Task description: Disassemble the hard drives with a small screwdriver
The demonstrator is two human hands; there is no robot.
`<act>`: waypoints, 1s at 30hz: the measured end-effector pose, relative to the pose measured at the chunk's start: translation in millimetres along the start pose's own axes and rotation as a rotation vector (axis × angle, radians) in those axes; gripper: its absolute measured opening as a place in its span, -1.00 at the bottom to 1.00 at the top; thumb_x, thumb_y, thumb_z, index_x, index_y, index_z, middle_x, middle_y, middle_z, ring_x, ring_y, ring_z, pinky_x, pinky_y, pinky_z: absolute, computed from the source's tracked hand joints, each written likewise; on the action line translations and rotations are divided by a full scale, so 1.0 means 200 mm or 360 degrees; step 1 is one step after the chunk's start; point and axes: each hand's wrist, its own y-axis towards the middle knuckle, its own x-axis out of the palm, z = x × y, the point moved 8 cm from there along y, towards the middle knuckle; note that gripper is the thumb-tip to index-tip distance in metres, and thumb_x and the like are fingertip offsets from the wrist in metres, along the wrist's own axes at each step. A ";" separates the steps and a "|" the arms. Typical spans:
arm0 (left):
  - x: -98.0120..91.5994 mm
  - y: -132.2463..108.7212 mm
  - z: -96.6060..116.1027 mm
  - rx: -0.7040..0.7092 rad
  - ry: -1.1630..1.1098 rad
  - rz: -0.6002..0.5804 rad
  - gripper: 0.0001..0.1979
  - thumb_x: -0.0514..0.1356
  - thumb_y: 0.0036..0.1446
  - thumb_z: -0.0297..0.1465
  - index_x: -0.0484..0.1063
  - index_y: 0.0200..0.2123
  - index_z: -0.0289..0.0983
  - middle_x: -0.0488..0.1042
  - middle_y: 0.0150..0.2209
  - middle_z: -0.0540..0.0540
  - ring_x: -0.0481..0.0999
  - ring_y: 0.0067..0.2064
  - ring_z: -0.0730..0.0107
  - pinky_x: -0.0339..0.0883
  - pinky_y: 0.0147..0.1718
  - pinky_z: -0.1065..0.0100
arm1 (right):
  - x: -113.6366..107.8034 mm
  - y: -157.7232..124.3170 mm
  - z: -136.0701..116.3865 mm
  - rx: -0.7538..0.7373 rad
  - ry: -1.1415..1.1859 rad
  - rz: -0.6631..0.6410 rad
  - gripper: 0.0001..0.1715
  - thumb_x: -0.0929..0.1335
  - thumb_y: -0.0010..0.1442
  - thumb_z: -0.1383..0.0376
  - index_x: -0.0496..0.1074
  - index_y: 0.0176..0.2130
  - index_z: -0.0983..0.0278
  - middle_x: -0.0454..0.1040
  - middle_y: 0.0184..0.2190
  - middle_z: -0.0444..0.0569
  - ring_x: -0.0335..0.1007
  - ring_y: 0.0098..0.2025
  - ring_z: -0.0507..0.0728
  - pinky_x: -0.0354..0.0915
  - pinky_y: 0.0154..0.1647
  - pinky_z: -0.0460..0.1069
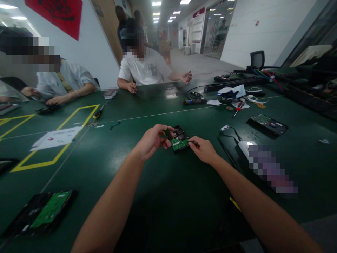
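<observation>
A black hard drive [179, 130] with a green circuit board [179, 144] on its near side is in front of me at the middle of the table. My left hand [155, 140] is closed around a screwdriver [166, 133] with a yellow and black handle, at the drive's left side. Its blade is hard to see from here. My right hand [202, 149] pinches the drive's right edge beside the board; the fingertips are partly hidden.
More hard drives lie at the near left [50, 211] and right [268, 124]. A white power bank-like object [246, 147] with a cable is right of my arm. A red screwdriver [239, 108], gloves [231, 92] and papers [56, 137] lie farther off. Two people sit opposite.
</observation>
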 end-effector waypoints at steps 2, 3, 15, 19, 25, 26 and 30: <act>0.03 -0.01 -0.01 -0.0011 -0.0018 -0.0048 -0.65 0.16 0.19 -0.22 0.47 -0.08 -0.34 0.56 -0.14 -0.25 0.51 -0.46 0.38 0.31 -0.55 0.37 | 0.00 0.00 0.00 0.0000 0.0003 -0.0001 -0.74 0.29 0.39 0.15 0.48 -0.01 0.15 0.52 -0.35 -0.10 0.34 -0.41 0.08 0.16 -0.37 -0.03; 0.04 -0.01 -0.01 -0.0013 -0.0027 -0.0067 -0.66 0.17 0.19 -0.22 0.45 -0.07 -0.33 0.57 -0.13 -0.26 0.53 -0.46 0.37 0.33 -0.54 0.37 | 0.00 0.00 0.00 0.0000 -0.0002 -0.0006 -0.74 0.30 0.39 0.14 0.48 -0.01 0.14 0.52 -0.35 -0.10 0.34 -0.41 0.08 0.16 -0.38 -0.03; -0.03 0.01 0.01 0.0008 -0.0065 0.0043 -0.66 0.21 0.24 -0.17 0.52 -0.18 -0.38 0.56 -0.18 -0.23 0.58 -0.36 0.34 0.45 -0.38 0.33 | 0.00 0.00 -0.01 -0.0011 -0.0001 -0.0018 -0.75 0.29 0.39 0.15 0.47 -0.01 0.14 0.51 -0.35 -0.11 0.34 -0.41 0.08 0.18 -0.37 -0.03; 0.00 0.00 0.01 0.0048 0.0009 0.0004 -0.63 0.27 0.21 -0.16 0.54 -0.14 -0.38 0.55 -0.19 -0.21 0.53 -0.37 0.41 0.40 -0.38 0.37 | 0.00 0.00 0.00 -0.0007 -0.0001 -0.0018 -0.74 0.29 0.39 0.14 0.48 -0.01 0.14 0.51 -0.36 -0.11 0.34 -0.41 0.08 0.17 -0.38 -0.03; 0.04 -0.01 0.01 0.0055 0.0026 -0.0083 -0.66 0.24 0.23 -0.18 0.50 -0.10 -0.33 0.54 -0.13 -0.22 0.55 -0.40 0.40 0.34 -0.49 0.39 | 0.01 0.00 0.01 -0.0011 -0.0011 0.0006 -0.75 0.31 0.38 0.15 0.49 -0.02 0.14 0.53 -0.33 -0.10 0.35 -0.39 0.08 0.18 -0.36 -0.03; 0.05 -0.01 0.01 0.0039 0.0005 -0.0109 -0.67 0.24 0.22 -0.18 0.48 -0.09 -0.32 0.55 -0.12 -0.22 0.55 -0.41 0.40 0.35 -0.50 0.39 | 0.01 0.00 0.01 -0.0010 -0.0009 0.0011 -0.75 0.31 0.38 0.15 0.49 -0.02 0.14 0.53 -0.33 -0.10 0.36 -0.39 0.08 0.18 -0.36 -0.03; 0.07 -0.01 -0.02 -0.0033 -0.0023 -0.0186 -0.67 0.23 0.22 -0.16 0.43 -0.13 -0.31 0.57 -0.09 -0.25 0.59 -0.41 0.35 0.40 -0.49 0.36 | 0.01 0.00 0.01 -0.0003 -0.0010 0.0014 -0.75 0.30 0.38 0.15 0.49 -0.02 0.14 0.52 -0.36 -0.10 0.35 -0.40 0.09 0.17 -0.37 -0.03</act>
